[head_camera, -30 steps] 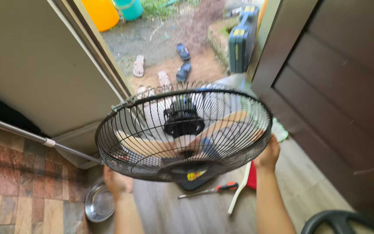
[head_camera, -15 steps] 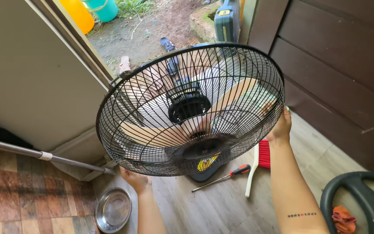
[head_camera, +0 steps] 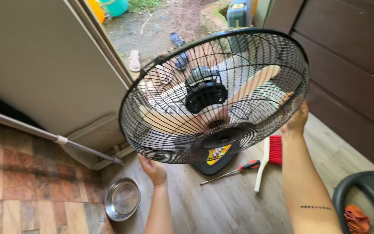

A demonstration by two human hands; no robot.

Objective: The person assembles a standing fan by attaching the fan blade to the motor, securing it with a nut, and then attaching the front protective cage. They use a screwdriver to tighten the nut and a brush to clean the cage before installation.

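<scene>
Head view, fan guard [head_camera: 256, 56] raised higher, tilted up since earlier

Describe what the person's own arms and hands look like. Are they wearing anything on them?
Both forearms are bare, with no sleeves in view. The left hand and right hand wear no gloves, and no rings, watch or bracelets can be seen. The right forearm carries one marking: a small dark tattoo, a short line of tiny characters across it.
</scene>
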